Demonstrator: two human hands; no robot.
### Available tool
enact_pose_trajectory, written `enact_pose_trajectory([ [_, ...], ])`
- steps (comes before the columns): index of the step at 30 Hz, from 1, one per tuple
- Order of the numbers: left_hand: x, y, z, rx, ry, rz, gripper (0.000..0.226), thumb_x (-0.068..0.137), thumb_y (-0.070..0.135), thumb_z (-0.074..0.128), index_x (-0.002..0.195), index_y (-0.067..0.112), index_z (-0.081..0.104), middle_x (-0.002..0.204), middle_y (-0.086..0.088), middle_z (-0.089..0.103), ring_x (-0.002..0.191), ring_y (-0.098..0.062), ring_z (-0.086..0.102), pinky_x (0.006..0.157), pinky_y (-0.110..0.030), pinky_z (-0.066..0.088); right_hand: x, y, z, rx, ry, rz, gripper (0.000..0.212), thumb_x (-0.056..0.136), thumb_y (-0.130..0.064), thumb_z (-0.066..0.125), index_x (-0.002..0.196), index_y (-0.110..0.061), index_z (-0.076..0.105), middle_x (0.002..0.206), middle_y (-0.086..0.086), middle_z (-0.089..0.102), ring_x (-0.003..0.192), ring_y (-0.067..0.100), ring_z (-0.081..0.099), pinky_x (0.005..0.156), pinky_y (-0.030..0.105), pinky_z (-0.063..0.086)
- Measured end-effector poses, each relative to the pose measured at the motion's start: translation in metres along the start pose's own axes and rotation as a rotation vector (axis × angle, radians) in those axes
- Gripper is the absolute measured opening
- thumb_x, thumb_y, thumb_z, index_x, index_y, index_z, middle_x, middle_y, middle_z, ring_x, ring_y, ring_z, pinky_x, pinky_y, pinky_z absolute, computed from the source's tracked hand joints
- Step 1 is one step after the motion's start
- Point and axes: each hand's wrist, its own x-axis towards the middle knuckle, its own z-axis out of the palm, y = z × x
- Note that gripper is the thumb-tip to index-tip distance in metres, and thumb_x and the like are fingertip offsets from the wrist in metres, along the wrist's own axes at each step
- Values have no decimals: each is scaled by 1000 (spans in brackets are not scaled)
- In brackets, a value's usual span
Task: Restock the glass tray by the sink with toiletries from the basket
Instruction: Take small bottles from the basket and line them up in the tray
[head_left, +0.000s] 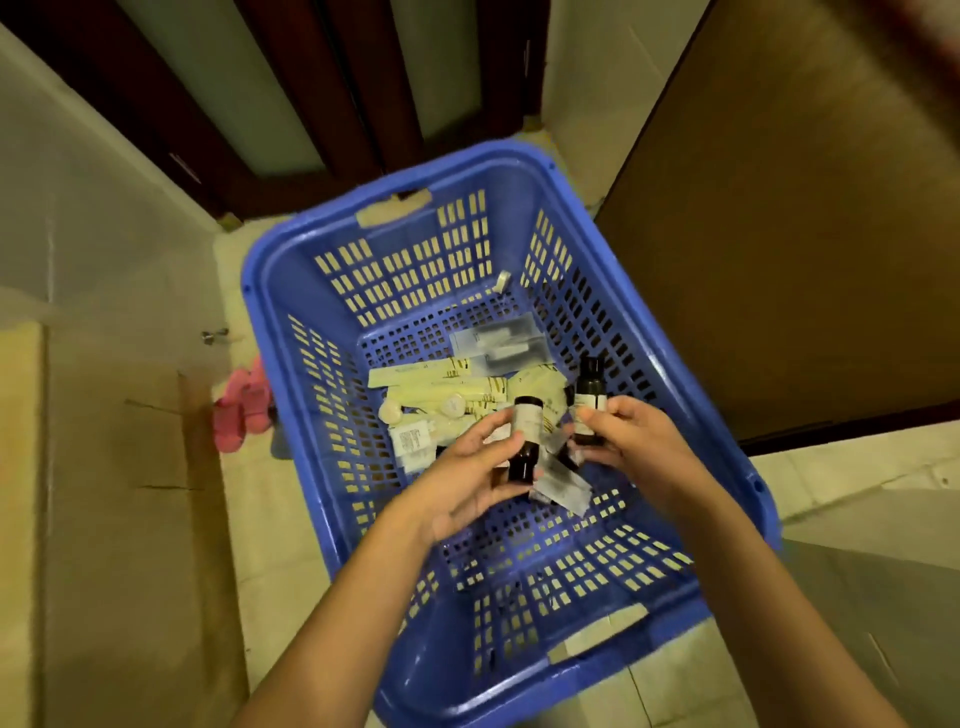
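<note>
A blue slotted plastic basket (649, 338) stands on the tiled floor below me. Both my hands reach into it. My left hand (467, 478) holds a small dark bottle with a pale label (525, 439), its cap pointing toward me. My right hand (631, 441) grips a second dark bottle (589, 387), cap pointing away. Beneath the hands lie several toiletries: pale yellow sachets (447, 382), round white soaps (452, 405), clear plastic packets (498, 340) and a white labelled packet (410, 441). No glass tray or sink is in view.
Pink slippers (241, 410) lie on the floor left of the basket. Dark wooden door frames (363, 104) rise behind it. A large brown panel (805, 234) stands to the right. A beige wall or counter side (104, 467) runs along the left.
</note>
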Motion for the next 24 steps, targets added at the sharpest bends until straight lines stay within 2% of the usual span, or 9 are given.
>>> enact_pose_trajectory([
  [2,-22,13,18,-11,-50,49,27,94,9,48,110,26,58,86,-13,72,62,-18,67,60,-25,58,-20,-17,2,72,15,-42,13,86,-11,63,87,-9,50,79,6,73,67,12,70,58,18,54],
  [4,-40,23,35,24,-68,92,24,95,10,47,110,21,61,84,-14,70,56,-14,63,56,-21,56,-40,-32,1,123,27,-109,18,83,-8,66,80,-14,48,69,2,72,62,13,69,59,20,55],
  [7,-60,35,56,109,-41,171,19,94,8,48,102,13,65,82,-15,65,49,-9,57,50,-16,52,-67,-50,-2,145,47,-228,19,81,-5,67,80,-16,51,64,-4,70,60,10,67,66,23,53],
  [13,-86,59,93,262,17,317,10,91,8,56,89,7,66,75,-7,59,45,-6,50,47,-13,46,-115,-74,-13,149,140,-373,17,81,-3,67,86,-12,54,59,-6,67,54,8,66,57,17,53],
  [19,-95,70,130,394,-39,275,12,88,14,62,85,4,68,71,-3,57,44,-3,45,45,-11,42,-144,-79,-21,169,254,-448,19,79,-4,70,91,-15,59,78,2,66,60,4,63,61,17,54],
  [24,-101,66,152,295,-35,283,17,85,21,64,87,4,65,65,-1,57,45,-2,47,45,-11,44,-163,-76,-9,258,381,-462,22,76,-6,73,89,-18,60,90,6,67,74,13,63,63,20,55],
])
